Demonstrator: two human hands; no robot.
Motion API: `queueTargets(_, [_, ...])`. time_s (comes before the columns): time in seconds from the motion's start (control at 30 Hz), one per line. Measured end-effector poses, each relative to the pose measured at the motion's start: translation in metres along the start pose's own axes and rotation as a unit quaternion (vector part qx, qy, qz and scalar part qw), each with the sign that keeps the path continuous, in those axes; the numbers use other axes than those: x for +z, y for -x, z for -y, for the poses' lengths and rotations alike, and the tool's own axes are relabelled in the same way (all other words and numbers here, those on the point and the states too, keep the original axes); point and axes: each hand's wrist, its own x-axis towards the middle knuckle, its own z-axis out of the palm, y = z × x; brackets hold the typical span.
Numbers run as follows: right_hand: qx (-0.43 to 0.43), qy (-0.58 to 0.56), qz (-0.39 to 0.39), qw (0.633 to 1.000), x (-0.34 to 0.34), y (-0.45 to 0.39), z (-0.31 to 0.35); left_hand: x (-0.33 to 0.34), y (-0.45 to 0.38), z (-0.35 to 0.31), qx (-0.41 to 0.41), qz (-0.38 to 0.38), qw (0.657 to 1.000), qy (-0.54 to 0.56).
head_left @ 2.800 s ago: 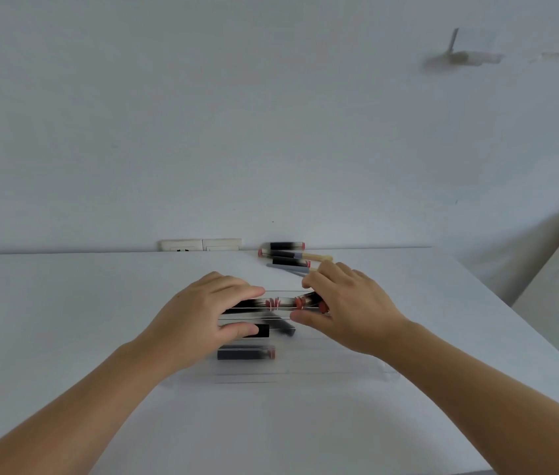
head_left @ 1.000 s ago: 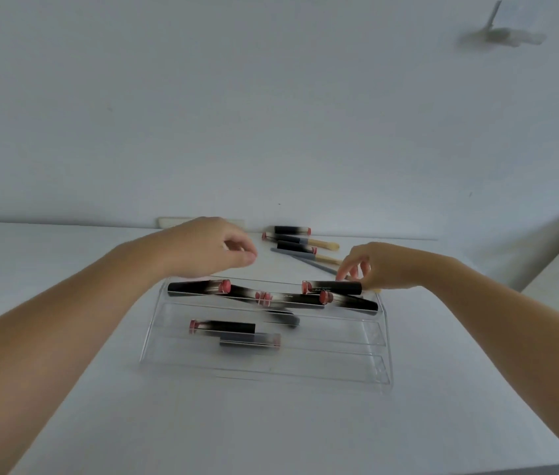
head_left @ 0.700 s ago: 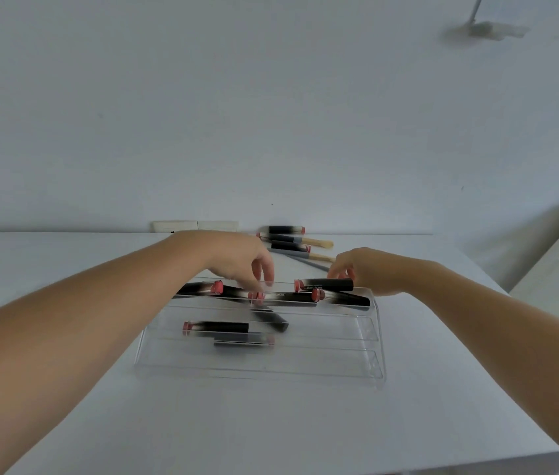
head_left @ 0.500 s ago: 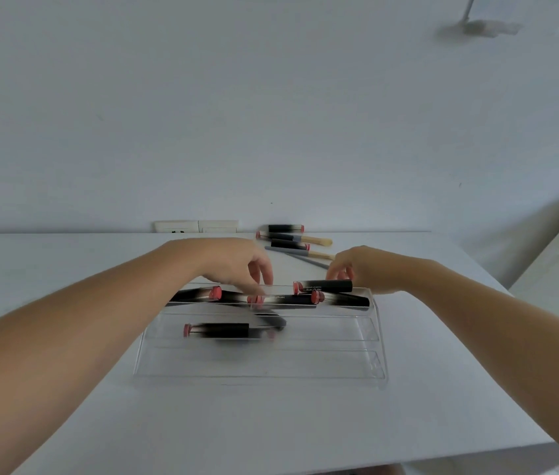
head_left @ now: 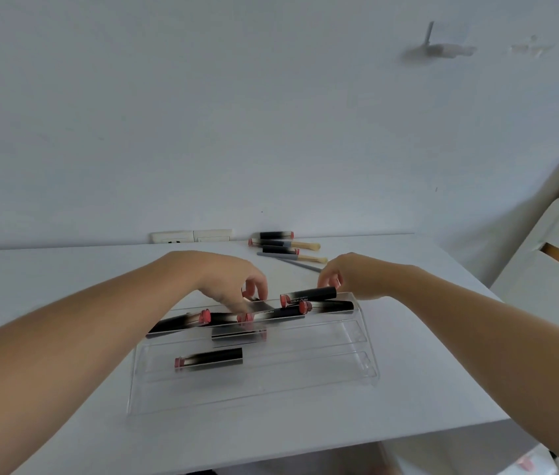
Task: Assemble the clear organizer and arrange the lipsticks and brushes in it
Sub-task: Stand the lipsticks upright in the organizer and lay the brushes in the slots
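Though my left hand (head_left: 233,286) curls over the clear organizer's (head_left: 254,389) back tier, its fingertips blur into the lipsticks (head_left: 271,311) there, so I cannot tell whether it grips one. One lipstick (head_left: 208,359) lies alone lower down. My right hand (head_left: 350,277) pinches the end of the rearmost lipstick (head_left: 308,293). Brushes (head_left: 300,257) lie on the worktop (head_left: 48,279) behind, partly hidden.

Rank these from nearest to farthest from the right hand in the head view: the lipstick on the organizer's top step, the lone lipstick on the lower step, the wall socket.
1. Top-step lipstick, at the right hand's fingertips.
2. Lower-step lipstick, down-left in the organizer.
3. Wall socket, far back-left by the wall.
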Motion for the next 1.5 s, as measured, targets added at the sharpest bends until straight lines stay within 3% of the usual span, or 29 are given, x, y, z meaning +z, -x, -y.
queueTargets(0.27, [-0.003, -0.011, -0.021, 1.0, 0.002, -0.003, -0.001, 0.006, -0.006, 0.001, 0.014, -0.02, 0.999, -0.025])
queueTargets(0.5, [0.019, -0.055, -0.12, 0.991, 0.001, -0.023, -0.005, 0.011, -0.004, 0.021, -0.006, -0.075, 0.997, -0.022])
queueTargets(0.63, [0.014, -0.055, -0.129, 0.99, -0.005, -0.049, -0.005, 0.016, -0.001, 0.04, -0.044, -0.088, 0.995, -0.028])
queueTargets(0.83, [-0.004, -0.025, -0.084, 0.996, -0.009, -0.096, 0.003, 0.026, 0.003, 0.069, -0.048, -0.11, 0.986, -0.111])
queueTargets(1.13, [-0.034, 0.008, -0.067, 0.997, -0.013, -0.118, 0.004, 0.055, -0.001, 0.096, 0.011, -0.291, 0.955, -0.055])
queueTargets(1.5, [-0.023, -0.025, 0.024, 0.999, -0.014, -0.121, 0.019, 0.061, -0.003, 0.098, 0.002, -0.329, 0.944, -0.028])
